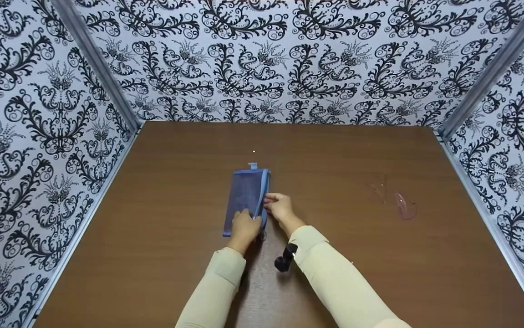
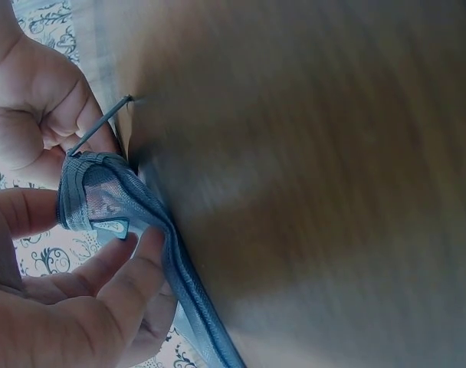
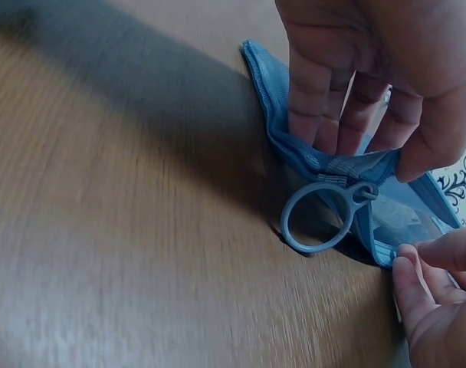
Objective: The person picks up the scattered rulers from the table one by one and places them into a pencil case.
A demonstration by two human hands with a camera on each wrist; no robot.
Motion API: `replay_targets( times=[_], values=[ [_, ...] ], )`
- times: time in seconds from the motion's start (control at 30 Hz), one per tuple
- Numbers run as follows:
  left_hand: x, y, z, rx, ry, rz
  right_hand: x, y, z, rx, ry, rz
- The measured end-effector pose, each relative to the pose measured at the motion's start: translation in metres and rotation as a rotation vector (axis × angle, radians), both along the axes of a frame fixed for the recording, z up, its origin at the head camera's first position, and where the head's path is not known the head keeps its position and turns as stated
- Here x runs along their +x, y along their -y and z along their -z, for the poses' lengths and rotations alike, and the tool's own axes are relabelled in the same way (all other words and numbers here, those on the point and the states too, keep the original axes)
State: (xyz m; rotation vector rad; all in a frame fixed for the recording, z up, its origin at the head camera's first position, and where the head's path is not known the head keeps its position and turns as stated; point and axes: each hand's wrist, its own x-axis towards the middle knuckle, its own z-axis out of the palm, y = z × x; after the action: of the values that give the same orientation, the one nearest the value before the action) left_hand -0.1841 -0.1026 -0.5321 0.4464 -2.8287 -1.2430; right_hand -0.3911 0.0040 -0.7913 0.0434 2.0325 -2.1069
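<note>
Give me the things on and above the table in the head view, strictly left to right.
Blue mesh pouch → right grip → thin, faint V-shaped item → pink see-through item.

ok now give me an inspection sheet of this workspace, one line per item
Surface: brown table, wood-grained
Work items: blue mesh pouch with a ring at its near end
Clutter: pink see-through item and faint slim item on the right, too unclear to identify; black object by the right sleeve
Hands: left hand holds the pouch's near part; right hand pinches its right edge
Cables: nothing seen
Surroundings: patterned walls, metal frame
</note>
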Motion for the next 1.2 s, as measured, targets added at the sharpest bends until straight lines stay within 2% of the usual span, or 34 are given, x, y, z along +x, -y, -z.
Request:
replay_targets(
  times=[0.03, 0.1, 0.17, 0.3, 0.4, 0.5, 0.67, 0.7, 0.8, 0.87, 0.9, 0.93, 0.97, 1.07, 1.13, 1.17, 1.2],
  values=[
    [0.000, 0.000, 0.000, -0.001, 0.003, 0.000, -0.006, -0.001, 0.011, -0.003, 0.004, 0.001],
    [0.000, 0.000, 0.000, -0.007, 0.005, -0.002, -0.006, -0.003, 0.011, -0.009, 0.002, -0.001],
    [-0.001, 0.000, 0.000, -0.014, 0.007, -0.005, 0.004, -0.004, -0.008, -0.019, 0.000, 0.000],
    [-0.001, 0.001, 0.000, -0.017, 0.012, -0.008, 0.032, -0.008, -0.059, -0.016, -0.007, 0.025],
    [-0.001, 0.001, 0.000, -0.014, 0.010, -0.009, 0.048, -0.011, -0.091, 0.012, -0.012, 0.046],
    [-0.001, 0.002, 0.000, -0.013, 0.004, -0.012, 0.052, -0.015, -0.102, 0.009, -0.024, 0.044],
    [-0.001, 0.002, 0.000, -0.016, 0.007, -0.011, 0.043, -0.026, -0.090, -0.052, -0.081, 0.021],
    [-0.001, 0.002, 0.000, -0.017, 0.007, -0.011, 0.054, -0.028, -0.110, -0.045, -0.082, 0.018],
    [0.000, 0.001, 0.000, -0.018, 0.007, -0.014, 0.070, -0.029, -0.144, 0.056, -0.059, 0.041],
    [0.000, 0.001, 0.000, -0.019, 0.006, -0.011, 0.074, -0.032, -0.152, 0.081, -0.115, 0.041],
    [0.000, 0.001, -0.001, -0.017, 0.007, -0.010, 0.072, -0.033, -0.149, 0.103, -0.122, 0.040],
    [0.001, 0.001, -0.001, -0.016, 0.007, -0.008, 0.056, -0.035, -0.125, 0.122, -0.133, 0.043],
    [0.001, 0.000, -0.001, -0.014, 0.009, -0.006, 0.044, -0.039, -0.105, 0.122, -0.168, 0.035],
    [0.002, 0.000, -0.002, -0.011, 0.016, -0.002, -0.003, -0.052, -0.031, 0.139, -0.287, 0.010],
    [0.002, 0.000, -0.003, -0.008, 0.019, -0.001, -0.027, -0.059, 0.004, 0.164, -0.356, -0.008],
    [0.002, 0.000, -0.002, -0.006, 0.020, -0.001, -0.032, -0.063, 0.011, 0.185, -0.392, -0.017],
    [0.002, -0.001, -0.002, -0.005, 0.020, -0.001, -0.031, -0.065, 0.008, 0.206, -0.433, -0.024]
  ],
)
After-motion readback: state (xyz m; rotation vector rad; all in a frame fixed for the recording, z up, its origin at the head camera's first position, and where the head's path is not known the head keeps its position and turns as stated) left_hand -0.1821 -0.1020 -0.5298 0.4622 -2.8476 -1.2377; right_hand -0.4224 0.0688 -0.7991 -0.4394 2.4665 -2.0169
